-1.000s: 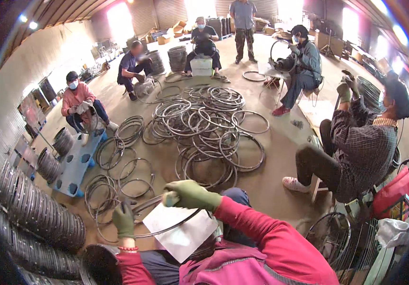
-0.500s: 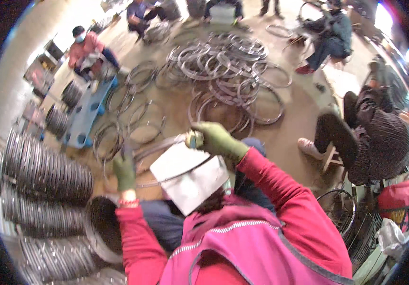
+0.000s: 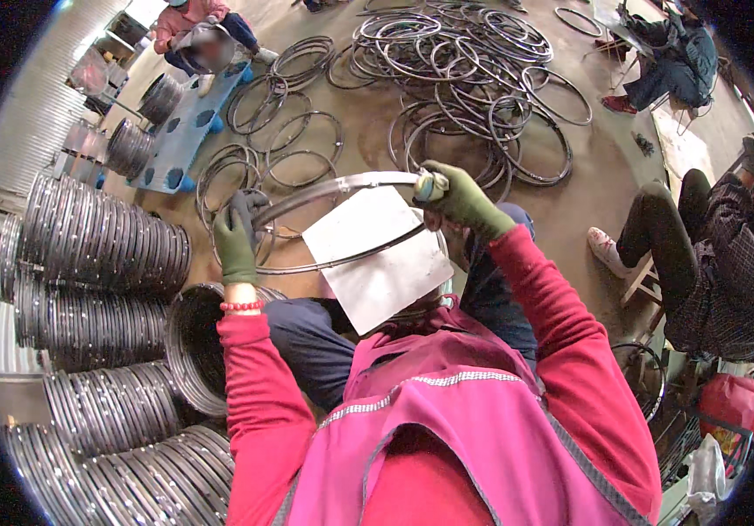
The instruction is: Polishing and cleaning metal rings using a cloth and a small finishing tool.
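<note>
Green-gloved hands, two (image 3: 235, 238) (image 3: 463, 198), grip one rim (image 3: 324, 188).

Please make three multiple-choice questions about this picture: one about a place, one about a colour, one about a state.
1. Where do the stacked rims stand?
A. on the person's left
B. on the person's right
C. on the blue pallet

2. What colour are the gloves on both hands?
A. white
B. green
C. black

3. How is the metal rim held?
A. lying flat on the floor
B. hanging from a hook
C. raised over the lap, gripped by both hands

Answers:
1 A, the stacks fill the left edge of the view.
2 B, the left hand and the right hand both wear green gloves.
3 C, each hand has its grip on one side of the rim, above a white sheet.
</note>
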The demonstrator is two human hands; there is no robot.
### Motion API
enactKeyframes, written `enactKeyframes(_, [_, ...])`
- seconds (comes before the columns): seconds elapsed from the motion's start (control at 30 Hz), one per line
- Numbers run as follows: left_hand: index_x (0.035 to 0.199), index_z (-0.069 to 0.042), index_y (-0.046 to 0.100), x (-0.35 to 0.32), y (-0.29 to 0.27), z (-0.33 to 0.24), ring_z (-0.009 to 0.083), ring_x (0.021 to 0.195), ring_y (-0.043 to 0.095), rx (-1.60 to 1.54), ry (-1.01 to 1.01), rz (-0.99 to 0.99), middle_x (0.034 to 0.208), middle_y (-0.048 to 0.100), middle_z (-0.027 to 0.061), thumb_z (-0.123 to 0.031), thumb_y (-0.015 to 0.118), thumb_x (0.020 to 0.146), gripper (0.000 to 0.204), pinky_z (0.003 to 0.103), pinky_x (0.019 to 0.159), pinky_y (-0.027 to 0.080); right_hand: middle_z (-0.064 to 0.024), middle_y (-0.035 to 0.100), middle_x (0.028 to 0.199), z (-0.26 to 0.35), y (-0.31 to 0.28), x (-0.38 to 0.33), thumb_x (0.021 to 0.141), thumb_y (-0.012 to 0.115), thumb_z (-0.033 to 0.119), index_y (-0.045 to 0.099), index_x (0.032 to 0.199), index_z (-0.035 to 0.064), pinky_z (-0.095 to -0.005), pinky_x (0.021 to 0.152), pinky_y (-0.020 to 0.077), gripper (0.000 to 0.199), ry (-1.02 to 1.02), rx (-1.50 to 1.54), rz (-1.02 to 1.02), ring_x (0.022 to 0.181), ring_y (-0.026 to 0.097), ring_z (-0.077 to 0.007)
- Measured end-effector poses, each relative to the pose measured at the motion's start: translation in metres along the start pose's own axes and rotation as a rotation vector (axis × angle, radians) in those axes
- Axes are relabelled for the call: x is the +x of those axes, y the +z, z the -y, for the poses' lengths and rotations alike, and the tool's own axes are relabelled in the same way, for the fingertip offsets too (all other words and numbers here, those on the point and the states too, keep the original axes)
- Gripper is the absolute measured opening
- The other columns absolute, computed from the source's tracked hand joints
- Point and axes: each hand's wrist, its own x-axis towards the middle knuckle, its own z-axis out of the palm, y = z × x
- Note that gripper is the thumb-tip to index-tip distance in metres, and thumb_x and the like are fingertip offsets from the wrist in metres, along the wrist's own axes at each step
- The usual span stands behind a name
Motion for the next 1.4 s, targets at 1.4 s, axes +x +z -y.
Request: enactKeyframes(1.4, [0.083, -0.009, 0.066, 0.002, 0.06, -0.05, 0.0366, 0.066, 0.06, 0.589, 0.369, 0.052, 0.071, 0.061, 0.0191, -0.033, 0.052, 0.083, 0.028, 0.046, 0.059, 0.046, -0.0111, 0.063, 0.084, 0.068, 0.046, 0.028, 0.063, 0.07, 0.015, 0.058, 0.097, 0.0105, -0.0384, 0.065, 0.0497, 0.036, -0.423, -0.767, 0.025, 0.078, 0.062, -0.031])
